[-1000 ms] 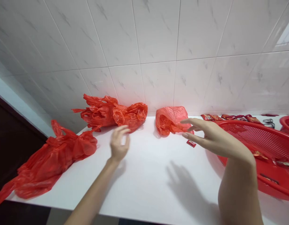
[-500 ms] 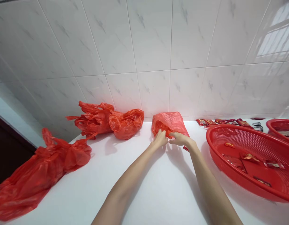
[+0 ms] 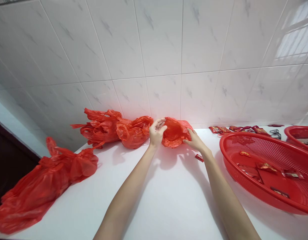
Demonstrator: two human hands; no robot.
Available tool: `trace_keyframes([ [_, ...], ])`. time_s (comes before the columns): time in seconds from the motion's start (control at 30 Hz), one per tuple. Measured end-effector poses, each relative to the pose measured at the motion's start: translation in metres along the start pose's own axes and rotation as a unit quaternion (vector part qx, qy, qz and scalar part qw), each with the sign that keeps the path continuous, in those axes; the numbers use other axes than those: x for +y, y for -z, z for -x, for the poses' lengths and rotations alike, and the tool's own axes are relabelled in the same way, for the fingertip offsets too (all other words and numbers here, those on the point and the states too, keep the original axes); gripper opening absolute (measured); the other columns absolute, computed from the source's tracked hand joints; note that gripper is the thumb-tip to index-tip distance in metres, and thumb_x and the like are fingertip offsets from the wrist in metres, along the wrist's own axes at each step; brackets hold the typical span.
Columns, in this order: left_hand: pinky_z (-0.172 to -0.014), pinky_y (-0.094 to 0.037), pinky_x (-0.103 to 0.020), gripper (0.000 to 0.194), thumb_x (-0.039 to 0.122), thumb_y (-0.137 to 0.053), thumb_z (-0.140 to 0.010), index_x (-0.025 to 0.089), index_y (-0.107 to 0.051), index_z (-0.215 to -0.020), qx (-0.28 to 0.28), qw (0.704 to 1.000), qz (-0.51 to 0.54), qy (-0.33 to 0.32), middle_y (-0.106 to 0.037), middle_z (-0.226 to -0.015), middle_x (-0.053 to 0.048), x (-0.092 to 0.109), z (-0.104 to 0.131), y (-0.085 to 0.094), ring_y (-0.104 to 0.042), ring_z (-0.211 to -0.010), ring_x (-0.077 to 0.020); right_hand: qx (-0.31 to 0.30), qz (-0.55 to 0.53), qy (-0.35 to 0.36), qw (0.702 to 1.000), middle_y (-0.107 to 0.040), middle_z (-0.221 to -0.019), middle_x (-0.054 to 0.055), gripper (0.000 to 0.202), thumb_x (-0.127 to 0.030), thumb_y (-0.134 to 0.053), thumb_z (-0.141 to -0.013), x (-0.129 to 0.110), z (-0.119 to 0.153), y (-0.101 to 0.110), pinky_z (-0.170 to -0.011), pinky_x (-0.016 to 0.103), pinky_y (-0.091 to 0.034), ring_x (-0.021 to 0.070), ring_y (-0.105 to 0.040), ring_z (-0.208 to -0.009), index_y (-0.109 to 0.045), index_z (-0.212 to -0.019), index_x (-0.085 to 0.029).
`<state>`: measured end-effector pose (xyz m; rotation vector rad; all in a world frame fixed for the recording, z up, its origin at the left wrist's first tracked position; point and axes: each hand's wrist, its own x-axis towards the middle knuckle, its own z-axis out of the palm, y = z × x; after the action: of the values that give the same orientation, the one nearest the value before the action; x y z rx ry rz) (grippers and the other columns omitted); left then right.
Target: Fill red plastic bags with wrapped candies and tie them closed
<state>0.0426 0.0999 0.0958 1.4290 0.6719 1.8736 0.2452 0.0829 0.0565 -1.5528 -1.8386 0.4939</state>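
Note:
A red plastic bag [image 3: 174, 133] stands by the wall, its mouth spread wide and facing me. At the left rim of the bag is my left hand [image 3: 156, 132], palm turned toward it, with thumb and fingers apart. My right hand [image 3: 195, 141] rests against the bag's right side, its fingers spread along the crumpled plastic. What lies deep in the bag cannot be made out. Near my right wrist, a small red packet [image 3: 199, 157] lies on the white table [image 3: 166, 200].
Several filled red bags [image 3: 135, 133] stand to the left, and a larger one [image 3: 41, 186] lies nearer. On the right, a red mesh basket [image 3: 258, 141] holds several packets. Beyond it are more snack packets [image 3: 225, 130], black-framed glasses [image 3: 275, 133] and a second basket [image 3: 293, 131].
Both hands have moved apart from the bag's front to its two sides. The bag, earlier slumped with its mouth low, now stands wide open. The small packet is more exposed.

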Motion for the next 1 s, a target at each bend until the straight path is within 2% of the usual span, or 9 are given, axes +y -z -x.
trace_keyframes([
  [0.2, -0.112, -0.043, -0.042, 0.026, 0.015, -0.075, -0.062, 0.02, -0.072, -0.088, 0.063, 0.994, 0.088, 0.015, -0.075, -0.102, -0.004, 0.014, 0.011, 0.01, -0.067, -0.113, -0.0232, 0.024, -0.016, -0.064, 0.998, -0.056, -0.136, 0.019, 0.055, -0.03, -0.056, -0.087, -0.013, 0.006, 0.004, -0.096, 0.041, -0.047, 0.0323, -0.057, -0.122, -0.046, -0.14, -0.016],
  [0.37, -0.113, -0.042, -0.04, 0.024, 0.008, -0.073, -0.061, 0.018, -0.071, -0.084, 0.07, 0.983, 0.139, 0.094, -0.075, -0.102, -0.004, 0.018, 0.019, 0.014, -0.066, -0.117, -0.0231, 0.05, -0.038, -0.03, 0.998, -0.065, -0.127, 0.017, 0.049, -0.029, -0.059, -0.083, -0.027, 0.011, 0.013, -0.091, 0.039, -0.049, 0.031, -0.062, -0.115, -0.055, -0.131, -0.018],
  [0.5, -0.111, -0.046, -0.033, 0.018, 0.005, -0.062, -0.072, 0.017, -0.069, -0.083, 0.093, 0.941, 0.247, 0.211, -0.075, -0.101, -0.006, 0.024, 0.02, 0.017, -0.064, -0.121, -0.0199, 0.075, -0.115, 0.017, 0.99, -0.069, -0.124, 0.014, 0.041, -0.03, -0.061, -0.081, -0.034, 0.014, 0.028, -0.095, 0.04, -0.05, 0.0285, -0.064, -0.114, -0.064, -0.119, -0.018],
  [0.57, -0.107, -0.049, -0.029, 0.017, 0.005, -0.057, -0.076, 0.016, -0.068, -0.083, 0.109, 0.914, 0.296, 0.254, -0.075, -0.099, -0.007, 0.025, 0.02, 0.019, -0.065, -0.12, -0.0183, 0.066, -0.166, 0.043, 0.983, -0.073, -0.111, 0.011, 0.029, -0.031, -0.062, -0.08, -0.036, 0.016, 0.035, -0.092, 0.04, -0.052, 0.0264, -0.068, -0.104, -0.069, -0.105, -0.018],
  [0.63, -0.104, -0.051, -0.028, 0.017, 0.006, -0.056, -0.077, 0.016, -0.067, -0.085, 0.11, 0.902, 0.312, 0.276, -0.075, -0.097, -0.006, 0.023, 0.022, 0.021, -0.066, -0.118, -0.0175, 0.07, -0.224, 0.067, 0.97, -0.075, -0.095, 0.007, 0.021, -0.032, -0.063, -0.079, -0.04, 0.017, 0.042, -0.086, 0.039, -0.055, 0.0237, -0.071, -0.09, -0.07, -0.091, -0.017],
  [0.7, -0.104, -0.05, -0.028, 0.018, 0.009, -0.06, -0.075, 0.018, -0.067, -0.089, 0.088, 0.907, 0.297, 0.285, -0.075, -0.096, -0.005, 0.018, 0.025, 0.023, -0.066, -0.117, -0.0173, 0.098, -0.28, 0.087, 0.951, -0.074, -0.083, 0.004, 0.019, -0.035, -0.064, -0.078, -0.044, 0.019, 0.047, -0.08, 0.036, -0.057, 0.0215, -0.072, -0.081, -0.07, -0.083, -0.018],
  [0.8, -0.108, -0.046, -0.03, 0.027, 0.015, -0.07, -0.069, 0.02, -0.067, -0.095, 0.024, 0.936, 0.236, 0.261, -0.074, -0.103, -0.004, 0.007, 0.034, 0.025, -0.065, -0.116, -0.0182, 0.142, -0.34, 0.11, 0.923, -0.073, -0.077, 0.003, 0.021, -0.04, -0.068, -0.078, -0.051, 0.023, 0.053, -0.08, 0.035, -0.058, 0.02, -0.071, -0.08, -0.068, -0.078, -0.019],
  [0.9, -0.109, -0.044, -0.036, 0.047, 0.02, -0.082, -0.061, 0.022, -0.066, -0.105, -0.041, 0.969, 0.134, 0.205, -0.071, -0.112, -0.005, -0.001, 0.043, 0.024, -0.064, -0.115, -0.0217, 0.179, -0.352, 0.127, 0.91, -0.07, -0.075, 0.001, 0.025, -0.045, -0.07, -0.079, -0.058, 0.028, 0.059, -0.077, 0.034, -0.059, 0.0179, -0.069, -0.076, -0.068, -0.077, -0.02],
  [1.0, -0.107, -0.045, -0.041, 0.059, 0.025, -0.089, -0.056, 0.023, -0.067, -0.111, -0.098, 0.982, 0.0, 0.161, -0.067, -0.118, -0.007, 0.0, 0.053, 0.019, -0.062, -0.114, -0.0251, 0.227, -0.333, 0.14, 0.904, -0.066, -0.07, 0.0, 0.027, -0.047, -0.072, -0.08, -0.067, 0.036, 0.065, -0.072, 0.032, -0.059, 0.016, -0.065, -0.07, -0.068, -0.076, -0.021],
])
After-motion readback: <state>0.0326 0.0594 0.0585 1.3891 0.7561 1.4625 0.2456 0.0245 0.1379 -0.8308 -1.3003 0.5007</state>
